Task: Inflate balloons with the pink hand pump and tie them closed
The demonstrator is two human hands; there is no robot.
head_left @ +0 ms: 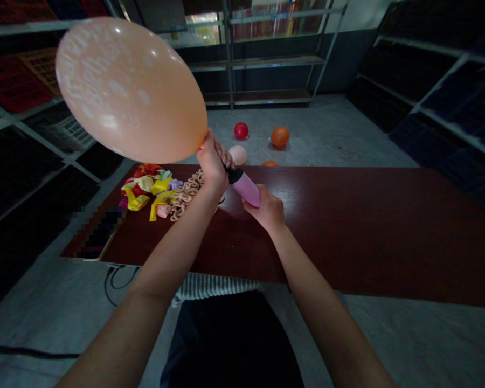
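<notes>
A big peach balloon [131, 89] with white print is blown up and floats at the upper left. My left hand [213, 161] is closed round its neck, pinching it onto the black tip of a pink hand pump [246, 187]. My right hand [267, 209] grips the pump's lower end, just above the dark red table [367, 226]. Both arms reach forward over the table's near edge.
A heap of limp coloured balloons [149, 191] and a pile of beige ones [184, 198] lie on the table's left part. Inflated balloons, red [241, 130], orange [280, 137] and pale pink [238, 154], rest on the floor beyond. Metal shelving lines the walls.
</notes>
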